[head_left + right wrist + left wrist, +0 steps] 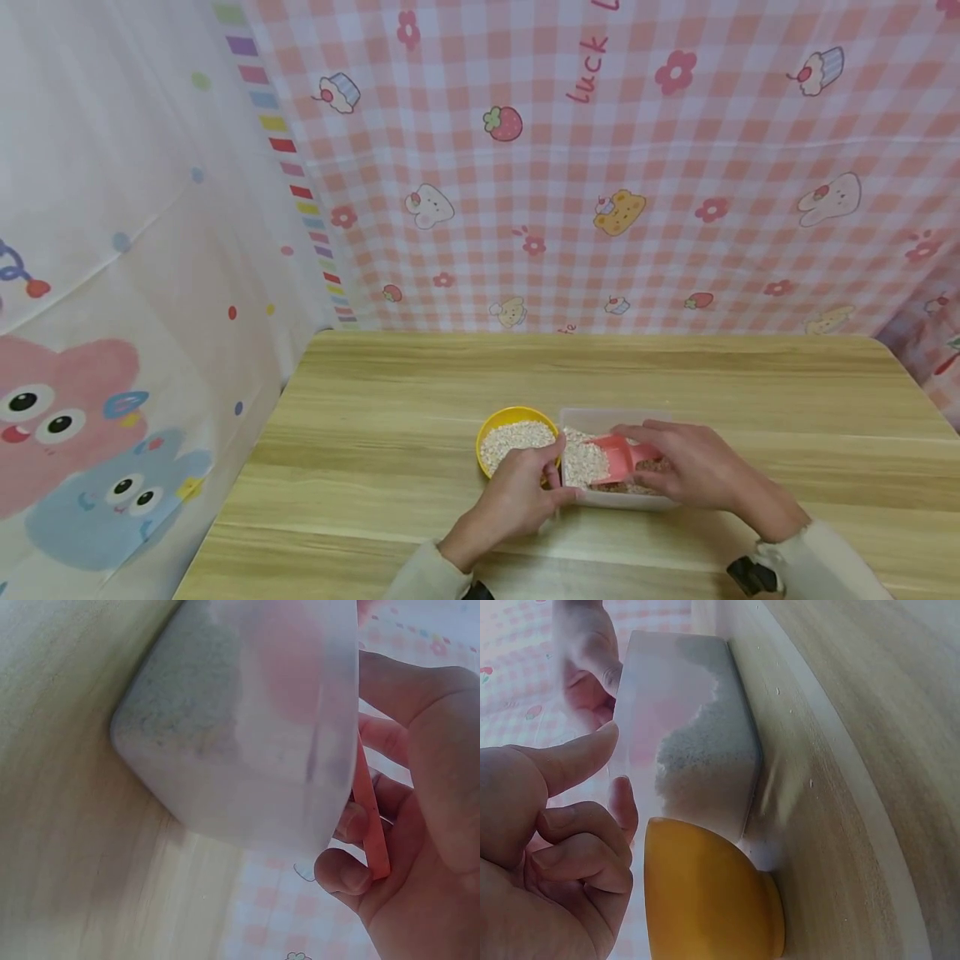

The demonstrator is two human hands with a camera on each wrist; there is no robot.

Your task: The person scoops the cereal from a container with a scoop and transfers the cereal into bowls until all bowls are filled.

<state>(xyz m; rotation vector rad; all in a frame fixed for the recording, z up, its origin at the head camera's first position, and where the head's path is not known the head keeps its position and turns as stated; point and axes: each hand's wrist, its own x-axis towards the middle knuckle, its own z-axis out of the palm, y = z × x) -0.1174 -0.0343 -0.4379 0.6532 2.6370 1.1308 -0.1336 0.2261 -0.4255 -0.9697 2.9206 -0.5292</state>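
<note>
A yellow bowl (516, 436) (705, 892) full of white grains stands on the wooden table (420, 392). Touching its right side is a clear plastic box (611, 417) (697, 742) (240, 727), partly filled with the same grains. My left hand (558, 475) (570, 817) holds the box's near-left corner, index finger along the wall and thumb on the near side. My right hand (637, 454) (420, 825) grips a pink scoop (618, 457) (371, 817) by its handle. The scoop lies inside the box with grains at its mouth.
Pink checked cloth (600, 167) hangs behind the table, and a white cartoon-printed sheet (112, 292) covers the left side. The table's left edge (247, 475) runs close to that sheet. A few stray grains lie on the wood beside the box (810, 784).
</note>
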